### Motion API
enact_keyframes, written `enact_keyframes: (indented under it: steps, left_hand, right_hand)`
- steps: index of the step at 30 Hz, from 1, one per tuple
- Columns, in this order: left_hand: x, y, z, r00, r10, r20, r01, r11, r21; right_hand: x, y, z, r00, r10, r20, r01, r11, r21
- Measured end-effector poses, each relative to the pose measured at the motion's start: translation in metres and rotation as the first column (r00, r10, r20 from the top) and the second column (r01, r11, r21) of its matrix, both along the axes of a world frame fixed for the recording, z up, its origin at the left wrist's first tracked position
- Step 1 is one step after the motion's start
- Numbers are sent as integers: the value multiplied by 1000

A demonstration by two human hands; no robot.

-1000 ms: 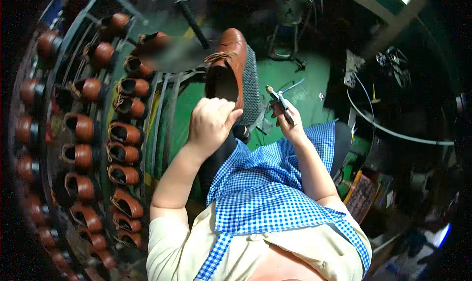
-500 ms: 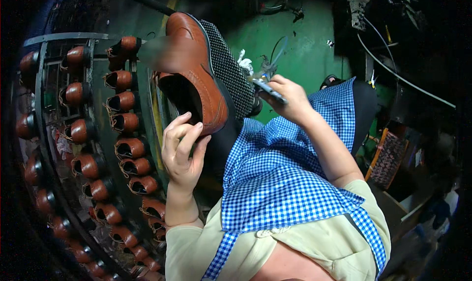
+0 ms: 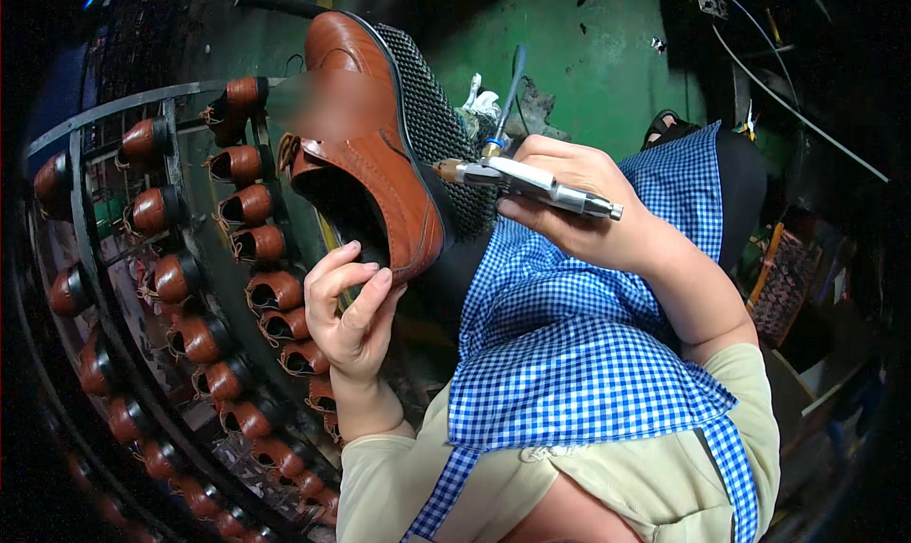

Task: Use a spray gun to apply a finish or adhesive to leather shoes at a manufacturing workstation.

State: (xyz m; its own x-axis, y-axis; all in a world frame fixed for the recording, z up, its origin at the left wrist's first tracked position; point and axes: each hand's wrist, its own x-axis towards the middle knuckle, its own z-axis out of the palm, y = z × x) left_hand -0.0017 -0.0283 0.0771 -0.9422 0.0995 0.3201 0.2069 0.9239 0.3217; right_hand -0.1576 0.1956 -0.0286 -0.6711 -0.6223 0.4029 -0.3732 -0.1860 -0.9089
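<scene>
- Brown shoe [image 3: 365, 135] is held up in front of the person, propped at its heel end on the left hand [image 3: 353, 315], whose fingers [image 3: 334, 268] curl against the heel and opening edge.
- Its long axis runs from that heel up and away to the toe, with the black studded sole [image 3: 438, 130] turned to the right.
- The right hand [image 3: 593, 201] has its fingers clamped around a slim metal pen tool [image 3: 527, 180]; the tip points left, just beside the sole's edge, the nearer hand to the sole.
- Farther left, racks of brown shoes [image 3: 199, 287]; below, a blue checked apron [image 3: 579, 353].
</scene>
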Motion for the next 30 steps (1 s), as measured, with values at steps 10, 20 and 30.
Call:
enact_keyframes:
  steps: [10,20,30]
  left_hand:
    - [5,-2,0,999,-36,20,36,999,14]
    - [0,-5,2,1000,-15,14,14,1000,24]
    - [-7,-8,11,994,-74,83,74,997,1]
  right_hand:
    - [1,-7,1,1000,-11,-24,11,1000,-5]
    - [0,-9,16,990,-33,-140,58,982,177]
    - [-9,-1,26,979,90,-184,-33,955,294]
